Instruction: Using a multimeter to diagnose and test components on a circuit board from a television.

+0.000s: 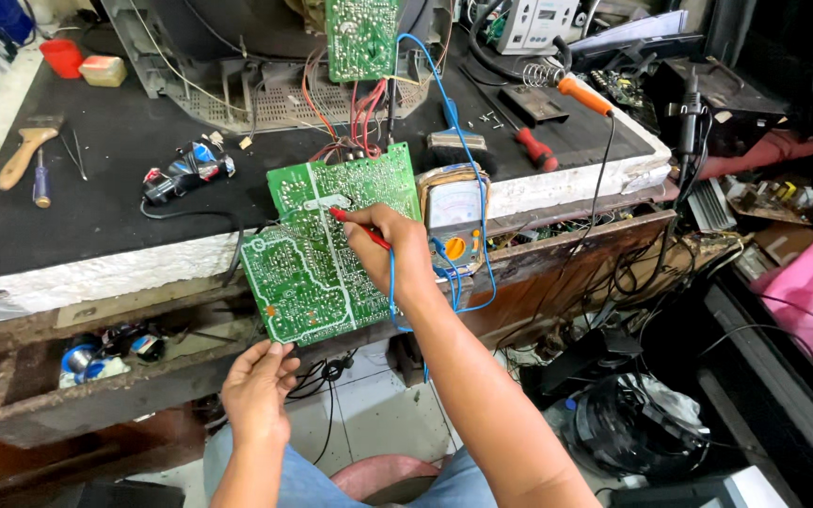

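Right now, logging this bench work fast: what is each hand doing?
Left hand: steadies the green circuit board by its lower edge.
Right hand: closed on a red test probe, tip on the board.

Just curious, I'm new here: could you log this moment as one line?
right hand: presses red probe on green circuit board | left hand: steadies board's lower edge | analogue multimeter: behind

A meter (454, 212) with a pale rectangular dial window stands at three o'clock of the green board (326, 249); a small pale box (103, 71) sits at eleven o'clock.
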